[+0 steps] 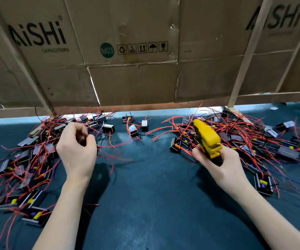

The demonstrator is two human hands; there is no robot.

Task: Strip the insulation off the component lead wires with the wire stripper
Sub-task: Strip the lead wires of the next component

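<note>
Wire stripper point(207, 138): yellow body, black grip. Mat point(145, 195): dark teal. Left of stripper, components point(28, 156): black and grey, yellow and purple inserts; lead wires point(109, 139) red, a few blue. Behind: brown cardboard point(127, 78), black lettering, green round mark.

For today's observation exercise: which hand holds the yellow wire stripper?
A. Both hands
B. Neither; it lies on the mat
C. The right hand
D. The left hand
C: the right hand grips the yellow wire stripper, while the left hand reaches over the left pile of components.
</note>
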